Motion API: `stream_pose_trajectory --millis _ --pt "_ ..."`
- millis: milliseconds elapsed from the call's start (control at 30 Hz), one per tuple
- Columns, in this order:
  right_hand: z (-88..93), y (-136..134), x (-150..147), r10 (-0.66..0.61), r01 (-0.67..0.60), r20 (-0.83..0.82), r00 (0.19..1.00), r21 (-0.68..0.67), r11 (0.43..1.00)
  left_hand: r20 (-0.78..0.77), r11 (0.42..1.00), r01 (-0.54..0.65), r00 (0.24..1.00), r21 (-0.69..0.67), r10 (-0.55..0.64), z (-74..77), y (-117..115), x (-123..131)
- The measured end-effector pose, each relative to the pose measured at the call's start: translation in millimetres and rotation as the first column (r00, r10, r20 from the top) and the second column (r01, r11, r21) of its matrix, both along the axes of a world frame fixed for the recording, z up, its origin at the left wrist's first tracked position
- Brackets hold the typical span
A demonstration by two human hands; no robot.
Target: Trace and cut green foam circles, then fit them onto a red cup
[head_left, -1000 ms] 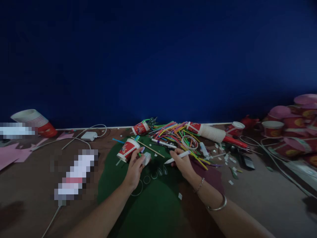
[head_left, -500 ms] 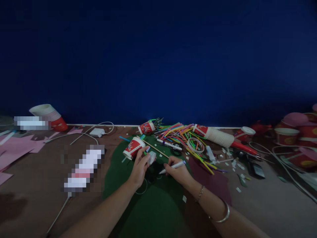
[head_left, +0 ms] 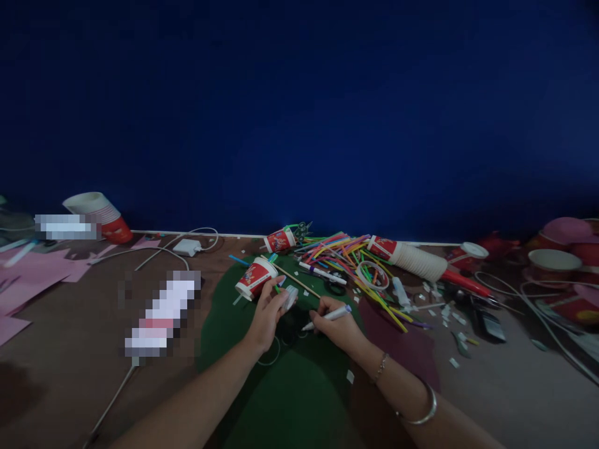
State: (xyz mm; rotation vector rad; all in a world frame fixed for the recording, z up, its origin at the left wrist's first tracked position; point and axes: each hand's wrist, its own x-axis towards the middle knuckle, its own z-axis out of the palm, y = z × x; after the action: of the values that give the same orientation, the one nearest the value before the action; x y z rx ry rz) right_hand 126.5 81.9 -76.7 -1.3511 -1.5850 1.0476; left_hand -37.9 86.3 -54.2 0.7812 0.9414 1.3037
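Note:
My right hand is closed around a white marker, its tip pointing down-left at the green felt sheet. My left hand rests on the felt and pinches a small white round piece with a green stick beside it. White ring outlines are drawn on the felt near my left wrist. A red and white paper cup lies tipped just beyond my left fingers, and a thin wooden stick lies next to it.
A pile of coloured straws, a tape ring, a stack of paper cups, another marker and paper scraps lie behind and right. Cables and a white charger lie left, with pink paper. Red bowls stand far right.
My right hand has drawn the marker in toward my left hand and lowered its tip to the felt. The view has shifted slightly left.

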Motion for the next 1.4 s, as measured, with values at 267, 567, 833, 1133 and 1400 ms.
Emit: stream_pose_trajectory --millis 267,567,833,1133,1400 --pt "0.0 -1.0 -2.4 -0.002 0.001 0.024 1.0 0.005 1.0 -0.003 1.0 -0.004 1.0 -0.007 0.004 1.5 -0.1 -0.1" --pt "-0.1 -2.0 -1.1 0.009 -0.009 0.028 1.0 0.007 1.0 -0.01 1.0 -0.007 1.0 -0.022 0.006 3.6 -1.2 0.3" --pt "3.1 -2.7 -1.9 0.026 -0.026 0.011 1.0 0.004 1.0 -0.011 1.0 -0.01 1.0 -0.013 0.01 4.1 -1.0 0.6" --pt "1.0 -2.1 -0.9 0.044 -0.045 0.039 0.998 0.022 0.999 -0.003 1.0 -0.007 1.0 -0.005 0.007 2.0 -0.1 0.2" --pt "2.2 -1.5 -1.5 0.015 -0.015 0.017 1.0 -0.031 0.999 -0.003 1.0 0.003 1.0 -0.007 -0.003 2.6 -0.4 -0.2"
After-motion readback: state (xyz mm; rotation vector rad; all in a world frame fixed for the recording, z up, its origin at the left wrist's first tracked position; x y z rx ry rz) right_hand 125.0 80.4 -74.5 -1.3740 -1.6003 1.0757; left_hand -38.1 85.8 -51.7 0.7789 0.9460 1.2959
